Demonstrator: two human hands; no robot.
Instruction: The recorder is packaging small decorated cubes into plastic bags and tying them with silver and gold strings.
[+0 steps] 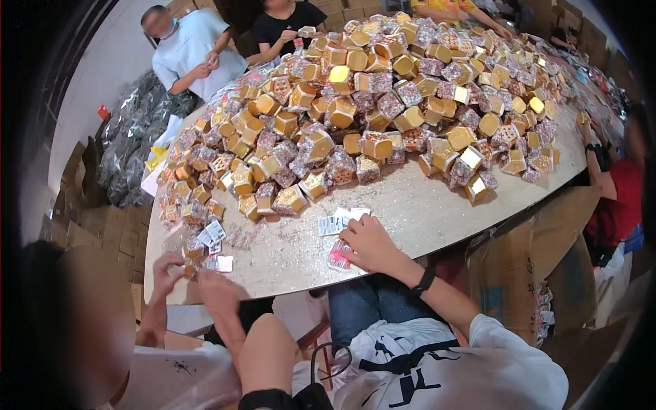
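Note:
My right hand (372,246), with a black band on its wrist, lies over a few small printed cards near the table's front edge. Its fingers are apart, the tips touching a pink-and-white card (338,255). White printed cards (333,225) lie just beyond the fingers. My left hand does not show. A bare limb (268,352) with a black strap below it rises at the lower edge; I cannot tell which part it is. Ahead stands a big heap of small clear-wrapped packages (342,111) with gold, many-sided bases and speckled red-and-white sides.
Glittery bits dot the pale table (424,219). At my left a person's hands (167,273) work beside more white cards (212,234). Other people stand around the far side. A large cardboard box (506,287) is at my right; silvery plastic bags (137,137) are piled at the far left.

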